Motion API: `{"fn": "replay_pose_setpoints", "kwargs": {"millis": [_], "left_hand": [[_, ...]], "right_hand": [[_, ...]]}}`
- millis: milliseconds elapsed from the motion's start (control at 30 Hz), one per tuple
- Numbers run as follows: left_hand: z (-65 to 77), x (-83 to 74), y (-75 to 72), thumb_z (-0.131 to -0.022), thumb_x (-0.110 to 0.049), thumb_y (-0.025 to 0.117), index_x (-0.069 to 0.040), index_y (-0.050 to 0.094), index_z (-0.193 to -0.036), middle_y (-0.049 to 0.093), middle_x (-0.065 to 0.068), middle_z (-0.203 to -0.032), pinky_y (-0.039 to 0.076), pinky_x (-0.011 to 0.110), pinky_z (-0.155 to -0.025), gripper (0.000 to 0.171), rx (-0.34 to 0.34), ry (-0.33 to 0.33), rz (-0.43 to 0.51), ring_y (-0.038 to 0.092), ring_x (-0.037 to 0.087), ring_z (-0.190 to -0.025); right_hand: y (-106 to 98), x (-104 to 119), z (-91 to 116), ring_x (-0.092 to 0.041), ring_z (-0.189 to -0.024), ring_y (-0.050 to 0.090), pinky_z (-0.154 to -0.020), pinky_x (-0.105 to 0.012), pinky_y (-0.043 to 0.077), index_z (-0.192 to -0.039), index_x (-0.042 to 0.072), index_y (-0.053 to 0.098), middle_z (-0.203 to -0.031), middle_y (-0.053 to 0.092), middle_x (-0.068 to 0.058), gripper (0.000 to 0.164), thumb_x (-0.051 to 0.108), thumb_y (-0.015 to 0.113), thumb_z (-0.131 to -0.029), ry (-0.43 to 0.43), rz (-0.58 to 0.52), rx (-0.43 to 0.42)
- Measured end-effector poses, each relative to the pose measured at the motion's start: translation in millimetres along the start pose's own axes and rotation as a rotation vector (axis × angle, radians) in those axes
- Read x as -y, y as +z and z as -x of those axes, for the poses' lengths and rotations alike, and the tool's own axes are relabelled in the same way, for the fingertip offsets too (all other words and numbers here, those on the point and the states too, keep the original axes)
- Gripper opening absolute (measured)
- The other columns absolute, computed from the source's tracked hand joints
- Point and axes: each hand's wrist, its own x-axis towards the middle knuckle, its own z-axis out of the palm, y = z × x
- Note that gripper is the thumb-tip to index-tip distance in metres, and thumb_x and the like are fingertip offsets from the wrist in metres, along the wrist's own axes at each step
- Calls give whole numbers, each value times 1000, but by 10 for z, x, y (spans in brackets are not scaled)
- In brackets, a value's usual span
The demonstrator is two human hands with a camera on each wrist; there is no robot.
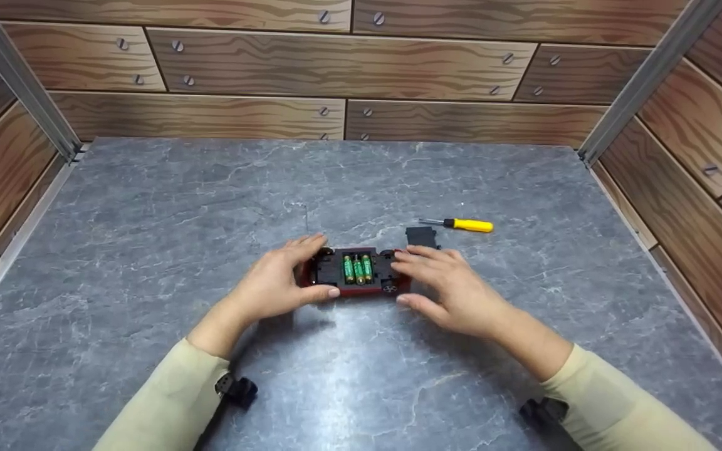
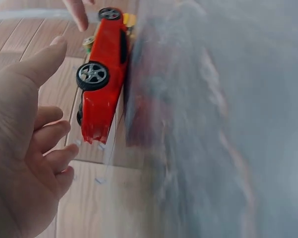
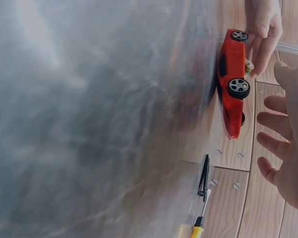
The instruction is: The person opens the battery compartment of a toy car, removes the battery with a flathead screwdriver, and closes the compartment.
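A red toy car [image 1: 361, 269] lies upside down on the grey table [image 1: 148, 219]. Its battery bay is uncovered and holds three green batteries [image 1: 358, 268]. My left hand [image 1: 320, 266] curves loosely round the car's left end. In the left wrist view the left hand [image 2: 49, 99] shows a gap to the car [image 2: 102, 84]. My right hand [image 1: 408, 275] hovers over the right end with straight, spread fingers. The right wrist view shows the right hand [image 3: 275, 124] apart from the car [image 3: 231, 84].
A black battery cover [image 1: 420, 236] lies just behind the car's right end. Beyond it is a yellow-handled screwdriver [image 1: 470, 225]. Wood-patterned walls with metal corner posts [image 1: 29, 88] close in the table on three sides.
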Motion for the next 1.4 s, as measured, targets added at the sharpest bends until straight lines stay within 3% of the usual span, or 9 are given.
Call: {"fn": "replay_pose_setpoints", "kwargs": {"millis": [133, 300, 433, 733, 1000, 1400], "left_hand": [[-50, 77, 7, -80, -51, 91, -9, 41, -163, 38, 10, -168, 26, 50, -127, 106, 6, -32, 133, 35, 32, -155], [-79, 149, 29, -75, -41, 97, -11, 38, -164, 36, 8, -169, 26, 49, -127, 111, 33, -80, 264, 37, 33, -154], [-92, 199, 55, -73, -35, 99, -14, 38, -165, 39, 10, -167, 31, 49, -125, 113, 52, -112, 332, 50, 34, -144], [-75, 297, 112, -72, -32, 100, -14, 41, -164, 52, 15, -158, 34, 50, -123, 111, 55, -119, 368, 60, 30, -131], [-64, 321, 149, -71, -35, 100, -14, 44, -162, 53, 12, -158, 33, 49, -124, 109, 45, -110, 346, 55, 31, -140], [-74, 349, 144, -72, -35, 99, -15, 48, -160, 55, 11, -156, 34, 50, -123, 104, 37, -106, 345, 57, 30, -137]], "right_hand": [[2, -1, -87, -33, -146, 49, -118, -61, 35, -146, 9, 64, -152, 60, -11, 56, 41, 73, -101, 22, -46, -58], [4, -21, -202, -33, -143, 52, -117, -62, 36, -143, 9, 67, -150, 62, -9, 52, 35, 77, -99, 67, -97, -70], [14, -49, -304, -34, -140, 55, -117, -60, 39, -141, 7, 68, -148, 64, -11, 50, 32, 78, -98, 75, -137, -67], [94, -97, -496, -35, -138, 58, -118, -54, 42, -140, 8, 69, -148, 63, -15, 52, 32, 82, -95, 86, -193, -6], [116, -93, -547, -35, -140, 55, -119, -55, 41, -139, 11, 70, -151, 60, -14, 51, 32, 82, -94, 101, -217, 56], [142, -105, -592, -33, -142, 54, -120, -54, 39, -133, 12, 74, -151, 61, -12, 44, 34, 81, -95, 107, -205, 92]]}}
